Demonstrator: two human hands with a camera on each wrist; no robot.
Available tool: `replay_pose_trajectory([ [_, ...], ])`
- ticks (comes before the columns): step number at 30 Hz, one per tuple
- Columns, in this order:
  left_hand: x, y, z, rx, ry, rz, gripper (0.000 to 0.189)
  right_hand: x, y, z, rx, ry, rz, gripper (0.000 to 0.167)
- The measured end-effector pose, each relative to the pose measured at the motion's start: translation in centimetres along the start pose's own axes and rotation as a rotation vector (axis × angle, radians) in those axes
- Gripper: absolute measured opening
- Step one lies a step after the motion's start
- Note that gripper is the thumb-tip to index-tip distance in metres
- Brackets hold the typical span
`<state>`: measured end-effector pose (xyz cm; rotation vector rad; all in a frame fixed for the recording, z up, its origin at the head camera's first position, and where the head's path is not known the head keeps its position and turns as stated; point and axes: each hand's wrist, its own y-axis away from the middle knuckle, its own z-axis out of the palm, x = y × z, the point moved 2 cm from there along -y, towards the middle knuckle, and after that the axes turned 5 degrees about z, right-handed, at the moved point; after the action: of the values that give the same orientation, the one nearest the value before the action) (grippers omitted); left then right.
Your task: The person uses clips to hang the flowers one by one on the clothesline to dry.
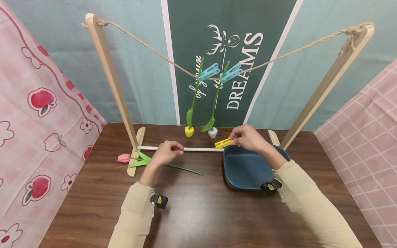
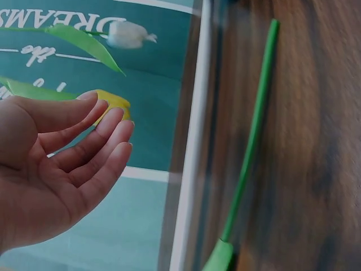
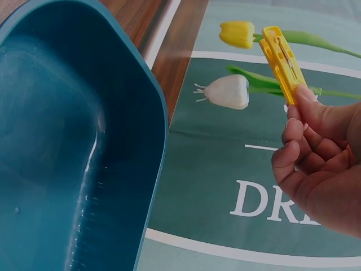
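Note:
My right hand [image 1: 247, 137] pinches a yellow clothespin [image 1: 223, 143] by one end, above the far rim of a blue basin [image 1: 231, 175]. Nothing is in my left hand [image 1: 167, 152]; its fingers are loosely bent over the white crossbar, as the left wrist view also shows. Beneath that forearm lies a pink tulip [image 1: 124, 158], its green stem [image 2: 251, 141] stretching right along the table. A yellow tulip [image 1: 189, 131] and a white tulip [image 1: 212, 132] hang head down from the twine, each held by a blue clothespin [image 1: 209, 72].
Twine [image 1: 149, 50] sags between two wooden posts [image 1: 113, 82], joined low down by a white rod [image 1: 198, 149]. Behind stands a teal curtain with a dark printed panel [image 1: 198, 20]. Pink patterned cloth [image 1: 46, 137] flanks the brown table [image 1: 192, 213].

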<state>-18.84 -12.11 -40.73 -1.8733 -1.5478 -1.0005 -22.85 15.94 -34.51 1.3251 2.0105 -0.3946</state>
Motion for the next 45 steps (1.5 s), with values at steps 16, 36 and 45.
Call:
replay_pose_trajectory([
  [16, -3.9, -0.2, 0.8, 0.04, -0.059, -0.033, 0.01, 0.7, 0.3, -0.3, 0.011, 0.003, 0.008, 0.004],
  [36, -5.9, -0.6, 2.2, -0.012, -0.146, -0.088, 0.019, 1.7, 0.9, -0.6, -0.007, -0.006, 0.005, 0.005],
  [45, -6.2, -0.3, 2.5, -0.006, -0.16, -0.103, 0.019, 1.8, 0.9, -0.7, -0.009, -0.003, 0.001, 0.006],
])
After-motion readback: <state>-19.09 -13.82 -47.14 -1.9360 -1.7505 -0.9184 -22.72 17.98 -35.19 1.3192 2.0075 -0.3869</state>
